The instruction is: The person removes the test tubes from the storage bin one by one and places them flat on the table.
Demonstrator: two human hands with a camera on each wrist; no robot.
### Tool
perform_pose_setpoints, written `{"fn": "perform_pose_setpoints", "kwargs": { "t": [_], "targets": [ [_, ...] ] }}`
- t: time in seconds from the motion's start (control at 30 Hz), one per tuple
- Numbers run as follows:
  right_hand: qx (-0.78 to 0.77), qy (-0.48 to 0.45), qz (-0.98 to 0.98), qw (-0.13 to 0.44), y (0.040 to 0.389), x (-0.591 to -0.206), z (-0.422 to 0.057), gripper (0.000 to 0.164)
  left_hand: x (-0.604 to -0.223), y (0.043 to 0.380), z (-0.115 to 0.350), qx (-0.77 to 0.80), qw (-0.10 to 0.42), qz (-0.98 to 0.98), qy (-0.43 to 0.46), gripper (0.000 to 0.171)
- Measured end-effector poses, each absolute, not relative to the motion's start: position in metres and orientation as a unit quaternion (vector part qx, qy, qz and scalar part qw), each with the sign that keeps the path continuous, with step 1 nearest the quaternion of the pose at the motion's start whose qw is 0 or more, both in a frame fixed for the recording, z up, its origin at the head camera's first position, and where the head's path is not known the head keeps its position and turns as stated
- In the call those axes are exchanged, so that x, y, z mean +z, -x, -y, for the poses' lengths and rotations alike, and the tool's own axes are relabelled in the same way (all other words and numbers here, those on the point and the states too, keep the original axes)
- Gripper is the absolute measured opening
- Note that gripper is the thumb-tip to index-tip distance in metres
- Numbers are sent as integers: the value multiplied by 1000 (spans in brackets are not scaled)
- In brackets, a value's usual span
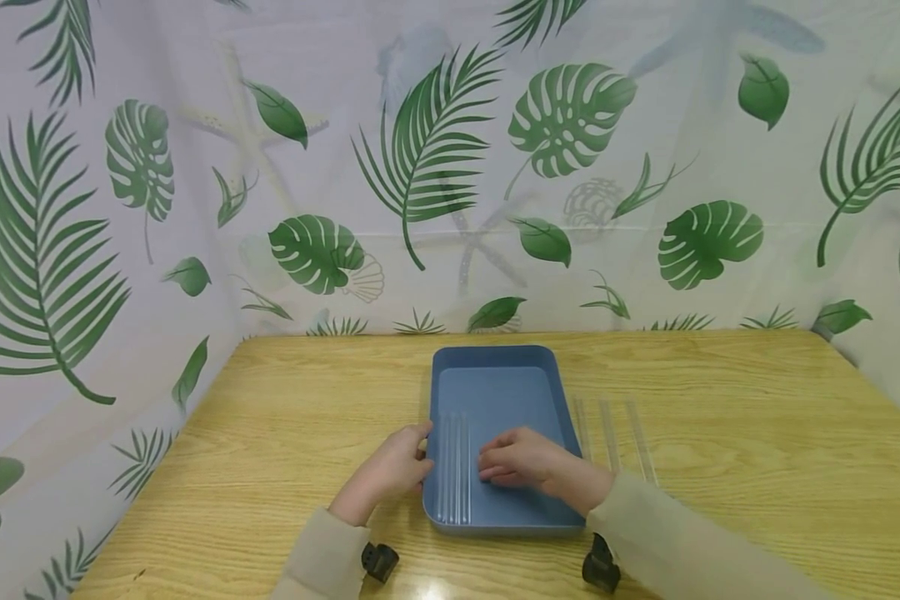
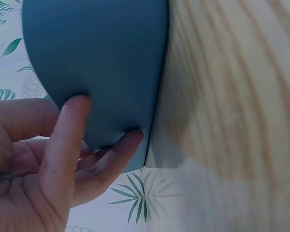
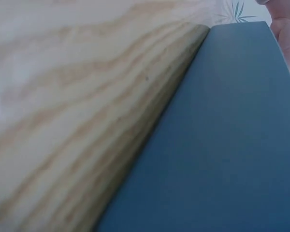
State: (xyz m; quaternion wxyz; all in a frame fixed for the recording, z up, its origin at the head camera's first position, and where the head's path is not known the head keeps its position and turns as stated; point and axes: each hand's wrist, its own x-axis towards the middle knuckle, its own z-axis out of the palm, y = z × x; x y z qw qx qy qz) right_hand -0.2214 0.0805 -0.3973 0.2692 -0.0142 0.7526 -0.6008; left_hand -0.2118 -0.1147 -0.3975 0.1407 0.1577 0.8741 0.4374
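Observation:
A blue rectangular tray (image 1: 498, 396) sits on the table. Several thin clear tubes (image 1: 453, 467) lie side by side along the left of its floor. At the tray's left wall is my left hand (image 1: 392, 463); in the left wrist view its fingertips touch the outside of the blue wall (image 2: 111, 53). My right hand (image 1: 521, 460) is over the tray floor, right of the tubes, fingers loosely bent and nothing visible in them. The right wrist view shows mostly the tray's outer wall (image 3: 222, 125), with part of a hand (image 3: 286, 29) at the top right corner.
Three more clear tubes (image 1: 610, 433) lie apart on the wooden table (image 1: 757, 450), just right of the tray. Behind the table hangs a white cloth (image 1: 435, 300) printed with green leaves. Black wrist devices (image 1: 602, 567) are worn near both sleeves.

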Motion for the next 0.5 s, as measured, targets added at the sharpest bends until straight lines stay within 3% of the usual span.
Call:
{"fn": "perform_pose_setpoints", "kwargs": {
  "t": [0.5],
  "targets": [
    [-601, -3, -751, 275, 221, -398, -71, 39, -397, 212, 114, 429, 136, -880, -149, 52]
  ]
}}
